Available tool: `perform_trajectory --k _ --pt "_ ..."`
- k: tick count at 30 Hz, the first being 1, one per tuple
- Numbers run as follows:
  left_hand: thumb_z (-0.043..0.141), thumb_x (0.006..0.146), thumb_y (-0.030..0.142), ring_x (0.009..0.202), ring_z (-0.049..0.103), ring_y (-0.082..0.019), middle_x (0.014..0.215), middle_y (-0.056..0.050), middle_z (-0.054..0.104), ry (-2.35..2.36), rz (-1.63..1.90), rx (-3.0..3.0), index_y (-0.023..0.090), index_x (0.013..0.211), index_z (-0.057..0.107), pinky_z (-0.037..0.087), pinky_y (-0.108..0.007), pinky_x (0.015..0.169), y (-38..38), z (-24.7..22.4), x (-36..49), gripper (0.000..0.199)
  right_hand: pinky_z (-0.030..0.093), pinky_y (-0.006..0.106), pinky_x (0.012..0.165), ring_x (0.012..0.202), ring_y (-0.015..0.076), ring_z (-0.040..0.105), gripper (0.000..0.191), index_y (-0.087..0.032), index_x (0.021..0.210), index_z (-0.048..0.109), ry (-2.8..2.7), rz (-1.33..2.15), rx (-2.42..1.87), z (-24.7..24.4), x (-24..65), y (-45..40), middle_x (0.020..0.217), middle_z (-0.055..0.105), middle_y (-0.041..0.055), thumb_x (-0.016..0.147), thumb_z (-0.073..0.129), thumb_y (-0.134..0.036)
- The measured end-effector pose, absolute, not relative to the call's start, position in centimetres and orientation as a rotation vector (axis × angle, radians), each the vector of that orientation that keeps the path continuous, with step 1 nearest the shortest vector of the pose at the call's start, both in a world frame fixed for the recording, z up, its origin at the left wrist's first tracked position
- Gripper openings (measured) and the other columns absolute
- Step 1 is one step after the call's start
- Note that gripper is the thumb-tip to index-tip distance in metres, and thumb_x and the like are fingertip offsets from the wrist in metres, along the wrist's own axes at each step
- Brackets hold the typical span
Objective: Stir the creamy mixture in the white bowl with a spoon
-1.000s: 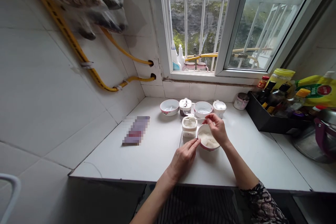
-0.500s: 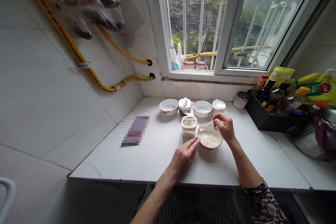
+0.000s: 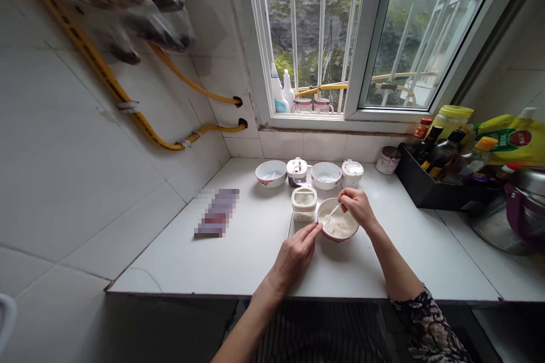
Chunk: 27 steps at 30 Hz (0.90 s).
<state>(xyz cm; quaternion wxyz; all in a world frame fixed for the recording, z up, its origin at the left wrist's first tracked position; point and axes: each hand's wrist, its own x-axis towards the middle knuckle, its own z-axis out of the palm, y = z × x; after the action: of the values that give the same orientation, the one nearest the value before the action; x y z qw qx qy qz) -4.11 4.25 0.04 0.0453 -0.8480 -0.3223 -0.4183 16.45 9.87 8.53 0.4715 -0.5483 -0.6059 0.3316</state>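
Note:
A white bowl (image 3: 339, 239) with a pink pattern stands on the counter, holding an off-white powder or paste (image 3: 342, 226). My right hand (image 3: 357, 207) is closed round the handle of a small white spoon (image 3: 334, 210), whose tip dips into the left part of the contents. At the bowl's left rim, the fingers of my left hand (image 3: 297, 250) are pressed together and grip the edge; the thumb is mostly hidden. Just left of the bowl is a white lidded seasoning jar (image 3: 304, 213) with pale contents.
Behind stand two more bowls (image 3: 271, 181) (image 3: 326, 185), a jar with dark contents (image 3: 297, 178) and another white jar (image 3: 352, 180). A pixelated flat packet (image 3: 219, 212) lies left. To the right are a black bottle box (image 3: 426, 193) and a metal pot (image 3: 496, 229).
My right hand has shifted slightly left and down, and the spoon's tip has gone from above the rim side into the bowl's contents. My left hand stays at the rim.

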Motion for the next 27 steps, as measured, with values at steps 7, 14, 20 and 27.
perform_trajectory --k 7,14,20,27 --pt "0.038 0.093 0.002 0.110 0.067 -0.020 0.123 -0.012 0.066 -0.975 -1.281 -2.587 0.018 0.142 0.047 0.060 -0.031 0.090 4.3 -0.1 -4.1 0.052 0.034 0.025 0.048 0.042 0.0116 0.042 0.013 -0.020 0.052 0.058 -1.323 0.928 -1.260 8.5 17.5 10.6 0.039 0.049 -0.0035 0.056 0.048 -0.027" --pt "0.039 0.093 0.003 0.111 0.067 -0.020 0.123 -0.012 0.067 -0.966 -1.289 -2.577 0.017 0.141 0.048 0.060 -0.030 0.090 4.4 -0.1 -4.1 0.051 0.035 0.026 0.047 0.042 0.0115 0.043 0.010 -0.019 0.054 0.059 -1.195 1.072 -1.195 8.7 17.6 10.8 0.040 0.052 -0.0025 0.055 0.052 -0.025" --pt "0.040 0.093 0.002 0.109 0.067 -0.020 0.122 -0.012 0.067 -0.961 -1.300 -2.566 0.015 0.137 0.051 0.060 -0.030 0.089 4.4 -0.1 -4.0 0.048 0.038 0.026 0.050 0.055 0.0154 0.055 0.015 -0.018 0.070 0.062 -1.138 1.099 -1.157 8.7 16.6 10.5 0.056 0.065 0.0018 0.062 0.061 -0.031" --pt "0.038 0.093 0.002 0.110 0.067 -0.019 0.122 -0.012 0.067 -0.968 -1.290 -2.572 0.016 0.140 0.048 0.059 -0.031 0.091 4.4 -0.1 -4.1 0.050 0.048 0.037 0.081 0.075 0.0202 0.065 0.012 -0.022 0.087 0.060 -1.614 0.501 -1.018 7.9 13.9 9.8 0.075 0.071 0.0040 0.089 0.052 -0.030"
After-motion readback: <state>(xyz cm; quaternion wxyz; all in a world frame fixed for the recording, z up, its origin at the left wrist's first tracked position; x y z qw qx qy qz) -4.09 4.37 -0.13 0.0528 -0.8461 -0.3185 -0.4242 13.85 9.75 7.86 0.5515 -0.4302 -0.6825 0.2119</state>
